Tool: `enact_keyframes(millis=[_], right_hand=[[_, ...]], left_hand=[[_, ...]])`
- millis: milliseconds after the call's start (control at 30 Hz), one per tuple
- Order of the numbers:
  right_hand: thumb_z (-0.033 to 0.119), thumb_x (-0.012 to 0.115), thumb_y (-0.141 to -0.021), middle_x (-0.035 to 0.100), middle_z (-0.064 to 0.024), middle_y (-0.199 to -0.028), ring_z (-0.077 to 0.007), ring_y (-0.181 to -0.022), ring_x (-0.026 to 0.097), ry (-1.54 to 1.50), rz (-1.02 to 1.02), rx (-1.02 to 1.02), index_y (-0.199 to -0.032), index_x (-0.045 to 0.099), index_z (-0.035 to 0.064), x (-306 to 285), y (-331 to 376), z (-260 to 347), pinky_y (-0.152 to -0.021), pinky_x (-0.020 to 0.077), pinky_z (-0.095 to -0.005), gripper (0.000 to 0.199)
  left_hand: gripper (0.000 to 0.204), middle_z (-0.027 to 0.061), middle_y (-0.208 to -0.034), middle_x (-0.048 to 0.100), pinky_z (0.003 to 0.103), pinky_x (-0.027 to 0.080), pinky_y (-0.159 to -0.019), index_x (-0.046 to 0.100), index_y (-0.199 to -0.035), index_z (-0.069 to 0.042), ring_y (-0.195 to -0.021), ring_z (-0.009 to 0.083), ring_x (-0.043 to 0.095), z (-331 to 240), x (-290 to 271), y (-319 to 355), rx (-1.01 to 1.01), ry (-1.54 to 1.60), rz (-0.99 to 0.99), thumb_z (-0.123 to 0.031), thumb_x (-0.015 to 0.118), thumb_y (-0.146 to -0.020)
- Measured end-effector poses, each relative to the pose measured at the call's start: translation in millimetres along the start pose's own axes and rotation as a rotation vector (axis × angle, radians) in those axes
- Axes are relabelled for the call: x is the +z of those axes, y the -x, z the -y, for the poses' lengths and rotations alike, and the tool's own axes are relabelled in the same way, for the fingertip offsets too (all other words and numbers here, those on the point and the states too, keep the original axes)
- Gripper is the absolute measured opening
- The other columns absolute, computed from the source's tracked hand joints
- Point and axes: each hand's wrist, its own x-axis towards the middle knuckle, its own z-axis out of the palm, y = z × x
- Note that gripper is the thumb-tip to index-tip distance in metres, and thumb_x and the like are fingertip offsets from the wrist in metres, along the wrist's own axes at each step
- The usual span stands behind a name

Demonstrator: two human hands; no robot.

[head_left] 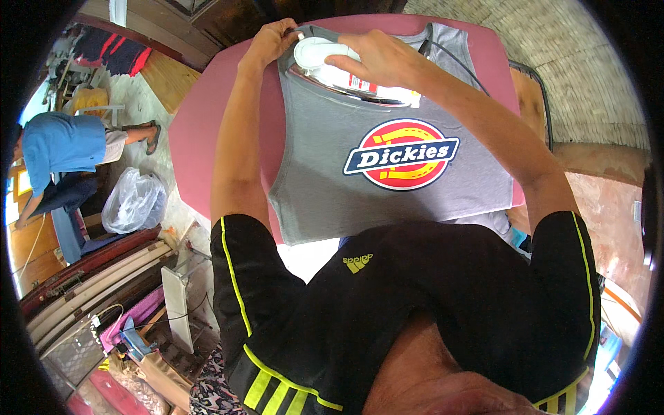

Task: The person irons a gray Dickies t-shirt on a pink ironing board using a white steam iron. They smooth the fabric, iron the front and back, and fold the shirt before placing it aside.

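Observation:
A grey sleeveless shirt (318, 180) with a red, yellow and blue printed emblem lies spread over a padded maroon board (200, 131). My right hand (382, 61) is closed round the handle of a white clothes iron (325, 55) with a shiny metal base. The iron rests on the upper part of the shirt, near its far left shoulder. At that shoulder's edge, my left hand (273, 43) pinches the fabric just left of the iron's tip. A dark cord (460, 62) runs from behind my right hand across the shirt to the right.
On the left, a person in a blue shirt (66, 145) bends over a wooden surface. A clear plastic bag (136, 200) lies on the floor near them. Folded fabrics (138, 325) pile up at the lower left. A woven mat wall (581, 76) stands beyond the board's right side.

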Motion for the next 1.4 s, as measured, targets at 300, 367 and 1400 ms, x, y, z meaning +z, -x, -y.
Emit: enact_keyframes(millis=[300, 367, 1400], right_hand=[[0.048, 0.054, -0.096, 0.065, -0.0331, -0.098, -0.0482, -0.093, 0.064, -0.152, -0.264, 0.267, -0.100, 0.065, -0.0029, 32, -40, -19, -0.081, 0.0503, -0.0527, 0.052], [0.047, 0.052, -0.097, 0.065, -0.0341, -0.102, -0.0490, -0.099, 0.063, -0.291, -0.199, 0.390, -0.103, 0.063, -0.0052, 34, -52, -15, -0.085, 0.0490, -0.0530, 0.054], [0.039, 0.052, -0.097, 0.057, -0.0137, -0.065, -0.0244, -0.049, 0.059, -0.799, -0.079, 0.386, -0.090, 0.058, -0.0043, 44, -90, -16, -0.045, 0.0455, -0.0406, 0.044]], left_hand=[[0.034, 0.0182, -0.096, 0.066, 0.043, 0.050, -0.080, 0.071, -0.104, -0.003, -0.090, 0.0347, 0.064, -22, -10, 45, -0.102, -0.241, -0.230, -0.034, 0.064, -0.092], [0.027, 0.0177, -0.094, 0.065, 0.046, 0.050, -0.080, 0.070, -0.097, -0.005, -0.091, 0.0369, 0.064, -25, -1, 51, -0.090, -0.242, -0.351, -0.030, 0.064, -0.090], [0.014, 0.0133, -0.083, 0.064, 0.044, 0.052, -0.072, 0.072, -0.083, -0.004, -0.079, 0.0339, 0.064, -19, 19, 50, 0.006, -0.189, -0.636, -0.017, 0.071, -0.082]])
